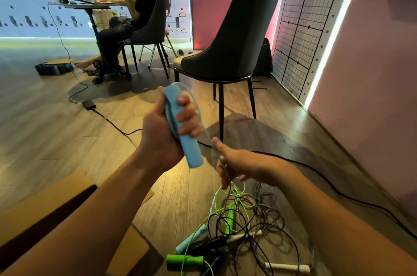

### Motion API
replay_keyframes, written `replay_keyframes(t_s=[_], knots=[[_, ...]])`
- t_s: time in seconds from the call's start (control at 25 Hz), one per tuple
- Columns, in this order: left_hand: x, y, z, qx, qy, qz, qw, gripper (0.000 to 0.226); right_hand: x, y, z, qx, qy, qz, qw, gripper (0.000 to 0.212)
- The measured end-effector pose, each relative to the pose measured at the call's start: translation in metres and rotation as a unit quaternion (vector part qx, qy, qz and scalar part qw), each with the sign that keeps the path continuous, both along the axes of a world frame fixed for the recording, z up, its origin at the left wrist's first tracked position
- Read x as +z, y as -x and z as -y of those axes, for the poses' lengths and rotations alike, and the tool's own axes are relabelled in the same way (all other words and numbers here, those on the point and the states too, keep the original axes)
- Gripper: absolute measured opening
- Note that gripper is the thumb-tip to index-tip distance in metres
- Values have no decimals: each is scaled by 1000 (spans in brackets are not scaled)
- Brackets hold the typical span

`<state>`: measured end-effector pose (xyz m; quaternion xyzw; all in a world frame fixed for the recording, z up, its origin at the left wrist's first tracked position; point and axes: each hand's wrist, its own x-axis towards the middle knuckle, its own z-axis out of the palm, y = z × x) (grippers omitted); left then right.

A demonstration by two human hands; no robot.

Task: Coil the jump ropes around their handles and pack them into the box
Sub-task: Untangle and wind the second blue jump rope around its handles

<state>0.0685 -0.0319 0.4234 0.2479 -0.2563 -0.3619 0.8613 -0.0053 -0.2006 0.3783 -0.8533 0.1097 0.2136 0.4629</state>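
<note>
My left hand grips a pair of light blue jump-rope handles, held upright above the floor, with loops of thin clear rope wound round them. Just to the right and lower, my right hand pinches the same rope, which runs down into a tangle of ropes on the floor. In that heap lie green handles, black handles, white handles and another light blue handle. The cardboard box lies open at the lower left, under my left forearm.
An empty dark chair stands straight ahead. A black cable crosses the wooden floor to the right, and another runs to a power brick. A person sits at a laptop desk at the back left. A pink wall closes the right.
</note>
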Motion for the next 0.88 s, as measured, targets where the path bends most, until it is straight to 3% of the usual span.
replay_keyframes(t_s=[0.08, 0.16, 0.32, 0.4, 0.48, 0.56, 0.68, 0.76, 0.88], knots=[[-7, -10, 0, 141, 44, -78, 986, 47, -6, 2, 0, 59, 34, -137, 988, 75], [-15, -23, -1, 238, 75, -146, 957, 42, -8, 4, 2, 103, 79, -172, 977, 61], [-24, -50, -12, 391, 11, -165, 905, 34, 9, 6, 4, 79, 128, 1, 989, 50], [-33, -59, -16, 442, -46, -123, 887, 31, 16, 7, 6, 52, 101, 124, 986, 47], [-42, -62, -16, 464, -134, -28, 875, 28, 20, 6, 5, 40, 68, 235, 969, 41], [-48, -54, -13, 411, -256, 154, 861, 33, 21, 5, 1, 31, 57, 339, 938, 33], [-42, -24, -2, 194, -386, 384, 816, 65, 26, 3, -1, -27, 88, 473, 877, 27], [-34, -7, 8, 103, -425, 411, 800, 75, 28, 2, 4, -52, 105, 520, 846, 26], [-25, 3, 13, 17, -439, 362, 822, 69, 21, 1, 13, -89, 90, 516, 847, 40]])
